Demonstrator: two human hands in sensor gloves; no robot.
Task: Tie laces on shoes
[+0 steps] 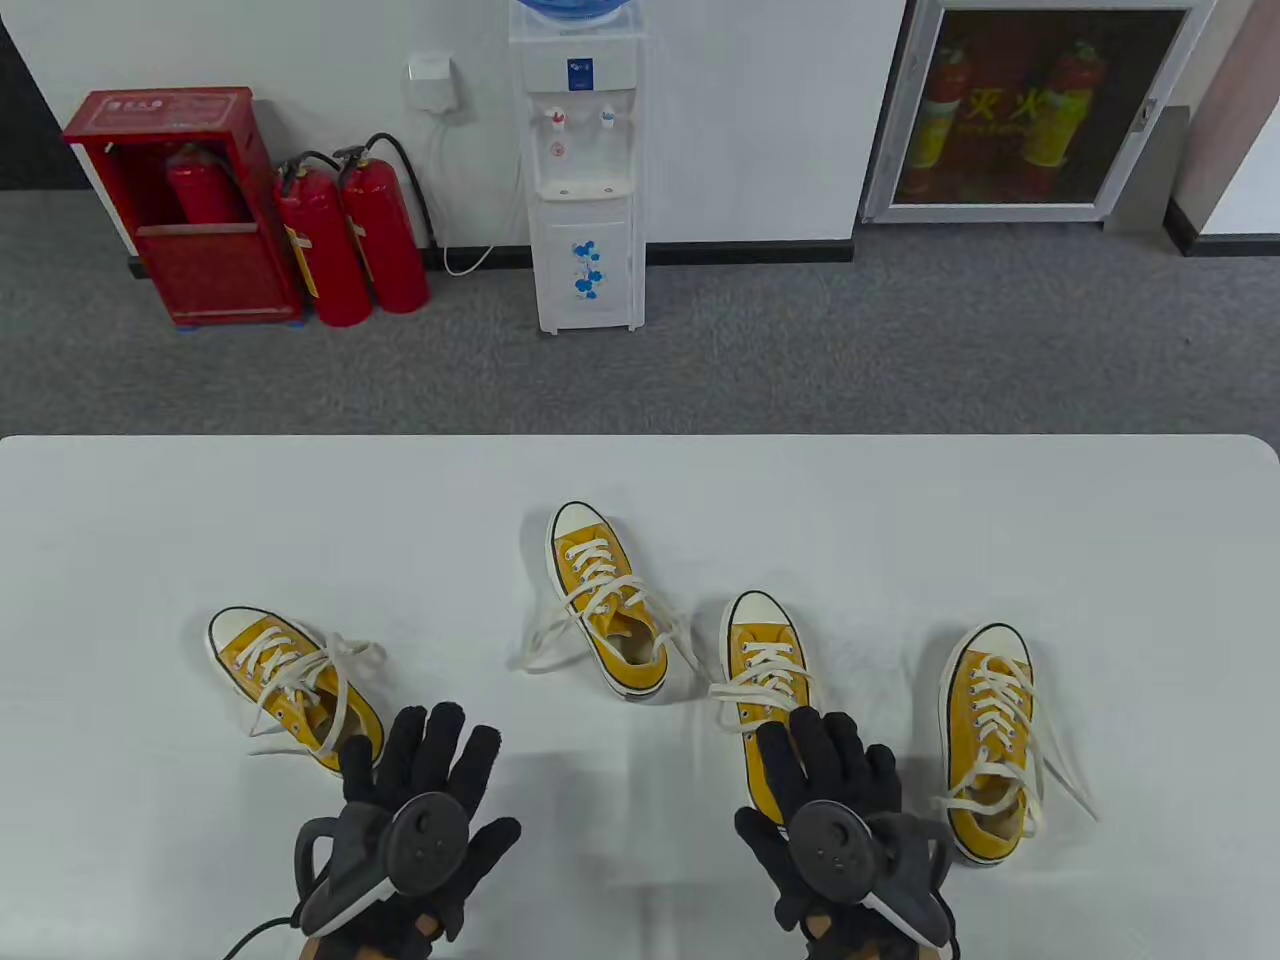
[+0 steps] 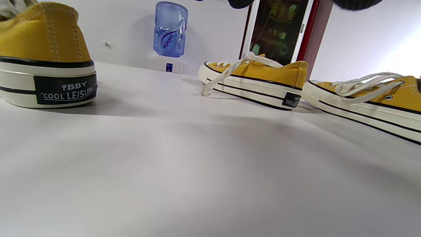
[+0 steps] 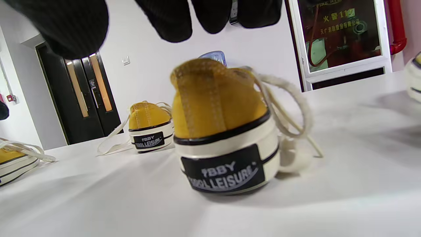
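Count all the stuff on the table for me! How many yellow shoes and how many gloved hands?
Yellow shoes: 4, far left, middle back, under the right hand, far right
Gloved hands: 2, left hand, right hand
Total: 6

Heel patch [image 2: 65, 90] of the leftmost yellow shoe [image 2: 42, 52] reads "TBBY" over "COOL LEISURE" – first letter not sure. Same words on the heel patch [image 3: 223, 171] of the shoe [image 3: 220, 125] in the right wrist view. Water bottle [image 2: 170, 29] has blue vertical print, too blurred. Wall cabinet [image 3: 338, 36] shows "火警119" – other lines unreadable.
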